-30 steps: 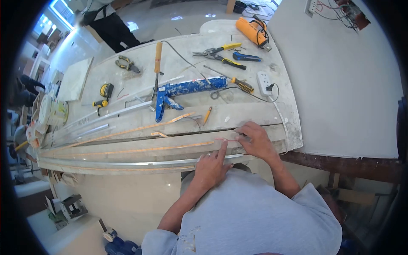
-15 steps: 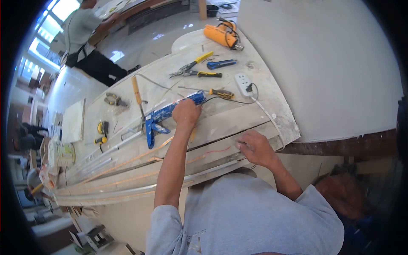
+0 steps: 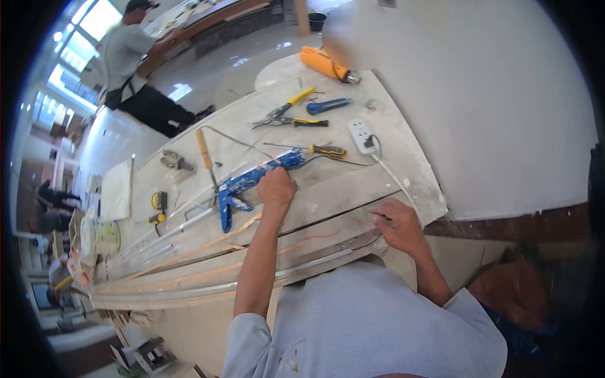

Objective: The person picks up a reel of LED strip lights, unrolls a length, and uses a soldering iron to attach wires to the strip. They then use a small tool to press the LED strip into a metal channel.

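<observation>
My left hand [image 3: 276, 188] is closed and lies against the near side of the blue caulking gun [image 3: 242, 183], below its barrel; what its fingers hold is hidden. Over the front right of the workbench [image 3: 403, 164] is my right hand [image 3: 398, 225], its fingers bent and pinched, with anything between them too small to make out. A red wire [image 3: 321, 236] lies on the boards to its left. The screwdriver [image 3: 328, 151] rests just beyond the caulking gun. Long metal strips [image 3: 315, 259] run along the near edge.
Snips [image 3: 277, 116], a blue cutter [image 3: 328, 106], an orange heat gun [image 3: 322, 63], a power strip [image 3: 361, 137], pliers [image 3: 175, 161] and a tape measure [image 3: 159, 201] lie about the bench. A white panel [image 3: 479, 113] stands at the right. A person [image 3: 129, 63] stands beyond.
The view has shifted slightly, and the panel's corner now covers part of the heat gun. My right hand has moved a little right. My left hand stays by the caulking gun.
</observation>
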Available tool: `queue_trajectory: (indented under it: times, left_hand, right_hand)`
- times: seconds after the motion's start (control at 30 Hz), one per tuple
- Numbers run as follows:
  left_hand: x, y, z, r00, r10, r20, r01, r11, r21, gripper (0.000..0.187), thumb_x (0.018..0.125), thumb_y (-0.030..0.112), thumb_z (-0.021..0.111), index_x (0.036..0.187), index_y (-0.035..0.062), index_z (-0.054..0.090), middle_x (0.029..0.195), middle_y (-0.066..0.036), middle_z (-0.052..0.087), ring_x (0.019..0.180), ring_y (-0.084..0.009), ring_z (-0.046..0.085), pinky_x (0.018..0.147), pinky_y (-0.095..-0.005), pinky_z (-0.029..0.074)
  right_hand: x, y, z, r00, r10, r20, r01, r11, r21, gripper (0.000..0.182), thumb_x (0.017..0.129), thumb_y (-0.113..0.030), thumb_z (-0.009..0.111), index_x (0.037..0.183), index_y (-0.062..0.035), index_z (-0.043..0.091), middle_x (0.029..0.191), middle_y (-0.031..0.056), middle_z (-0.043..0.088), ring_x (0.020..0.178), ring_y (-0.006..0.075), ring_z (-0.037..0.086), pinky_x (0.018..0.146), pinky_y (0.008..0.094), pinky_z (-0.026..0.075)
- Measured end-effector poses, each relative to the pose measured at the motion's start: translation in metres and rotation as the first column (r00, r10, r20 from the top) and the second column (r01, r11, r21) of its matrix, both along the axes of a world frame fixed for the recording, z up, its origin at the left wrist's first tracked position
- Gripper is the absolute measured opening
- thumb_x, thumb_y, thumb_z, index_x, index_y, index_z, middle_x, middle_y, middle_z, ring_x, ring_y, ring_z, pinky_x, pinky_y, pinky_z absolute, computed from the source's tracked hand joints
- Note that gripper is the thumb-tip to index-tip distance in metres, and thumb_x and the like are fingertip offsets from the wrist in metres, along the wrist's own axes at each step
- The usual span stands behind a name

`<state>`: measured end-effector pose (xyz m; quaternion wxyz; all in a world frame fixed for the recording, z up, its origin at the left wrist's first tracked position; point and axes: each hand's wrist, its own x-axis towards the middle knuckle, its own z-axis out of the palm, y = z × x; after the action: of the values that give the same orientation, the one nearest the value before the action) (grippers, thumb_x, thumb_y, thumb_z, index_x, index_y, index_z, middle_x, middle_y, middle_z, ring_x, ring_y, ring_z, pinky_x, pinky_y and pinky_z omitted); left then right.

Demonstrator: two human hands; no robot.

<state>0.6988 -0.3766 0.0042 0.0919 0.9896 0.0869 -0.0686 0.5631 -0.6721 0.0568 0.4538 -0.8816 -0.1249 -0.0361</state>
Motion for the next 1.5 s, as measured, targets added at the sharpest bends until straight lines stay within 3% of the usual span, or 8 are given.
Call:
queue_trajectory:
  times: [0.37,0.5,0.7,0.87,1.07,1.13,1.23,1.5]
  left_hand:
    - [-0.084,0.040,0.078,0.936,0.046,0.348,0.103,0.912,-0.398,0.014,0.074,0.020,0.077,0.077,0.0092,0.068,0.076,-0.008,0.067,0.071,-0.0309,0.067,0.065,-0.0418,0.053]
    - [-0.143,0.029,0.073,0.866,-0.026,0.500,0.189,0.941,-0.279,0.010,0.075,0.014,0.077,0.077,0.0113,0.068,0.072,-0.006,0.063,0.067,-0.0280,0.065,0.062,-0.0390,0.050]
    - [-0.179,0.035,0.062,0.743,-0.171,0.647,0.342,0.928,-0.147,0.021,0.076,0.013,0.080,0.093,0.0100,0.069,0.082,-0.007,0.063,0.070,-0.0289,0.063,0.060,-0.0395,0.047]
    - [-0.179,0.054,0.072,0.769,0.268,0.580,0.174,0.785,-0.594,0.024,0.081,-0.001,0.076,0.102,0.0052,0.069,0.092,-0.008,0.068,0.085,-0.0271,0.070,0.073,-0.0357,0.055]
    - [-0.197,0.101,0.041,0.947,0.235,0.220,0.090,0.461,-0.883,0.021,0.088,-0.008,0.066,0.108,-0.0015,0.069,0.098,-0.016,0.072,0.088,-0.0258,0.073,0.078,-0.0338,0.057]
    - [-0.205,0.113,0.036,0.952,0.220,0.214,0.098,0.445,-0.890,0.021,0.088,-0.010,0.065,0.107,-0.0017,0.069,0.096,-0.014,0.072,0.086,-0.0226,0.074,0.079,-0.0323,0.058]
    - [-0.216,0.130,0.035,0.957,0.265,0.121,0.024,0.344,-0.939,0.021,0.088,-0.011,0.064,0.106,-0.0012,0.070,0.095,-0.012,0.072,0.086,-0.0196,0.074,0.078,-0.0313,0.057]
    - [-0.240,0.164,0.042,0.941,0.319,0.116,0.004,0.330,-0.944,0.019,0.092,-0.012,0.060,0.107,-0.0035,0.069,0.096,-0.010,0.072,0.086,-0.0147,0.070,0.081,-0.0295,0.057]
  right_hand:
    - [0.042,0.058,0.026,0.971,0.239,-0.022,-0.237,0.968,0.085,0.029,0.088,-0.007,0.074,0.117,0.0000,0.072,0.098,0.0143,0.070,0.085,0.0247,0.070,0.076,0.0340,0.057]
    - [0.037,0.108,0.023,0.871,0.402,-0.282,-0.229,0.841,0.491,0.049,0.093,-0.011,0.076,0.138,0.0004,0.060,0.114,0.0121,0.072,0.093,0.0139,0.070,0.077,0.0285,0.057]
    - [0.024,0.163,0.006,0.718,0.538,-0.441,-0.241,0.787,0.568,0.040,0.102,-0.010,0.065,0.139,0.0027,0.058,0.111,0.0096,0.072,0.095,0.0110,0.069,0.082,0.0287,0.059]
    - [0.017,0.195,0.011,0.678,0.548,-0.490,-0.233,0.792,0.564,0.031,0.104,-0.009,0.059,0.133,-0.0004,0.063,0.102,0.0092,0.074,0.091,0.0126,0.071,0.080,0.0288,0.059]
    - [0.081,0.176,0.014,0.852,0.417,-0.316,-0.454,0.889,-0.052,0.024,0.093,-0.020,0.069,0.115,-0.0099,0.074,0.098,0.0124,0.076,0.075,0.0280,0.073,0.077,0.0376,0.059]
    - [0.138,0.150,-0.021,0.983,0.153,0.099,-0.102,0.914,-0.394,0.024,0.088,-0.021,0.074,0.105,-0.0046,0.073,0.091,0.0162,0.073,0.085,0.0341,0.070,0.078,0.0444,0.055]
    - [0.180,0.126,-0.024,0.998,0.035,0.057,0.015,0.716,-0.698,0.034,0.084,-0.028,0.079,0.109,-0.0053,0.072,0.112,0.0188,0.065,0.111,0.0367,0.063,0.094,0.0478,0.054]
    - [0.211,0.131,-0.025,0.990,0.117,-0.083,-0.138,0.618,-0.774,0.027,0.084,-0.023,0.077,0.105,-0.0073,0.072,0.113,0.0140,0.063,0.114,0.0353,0.061,0.093,0.0476,0.054]
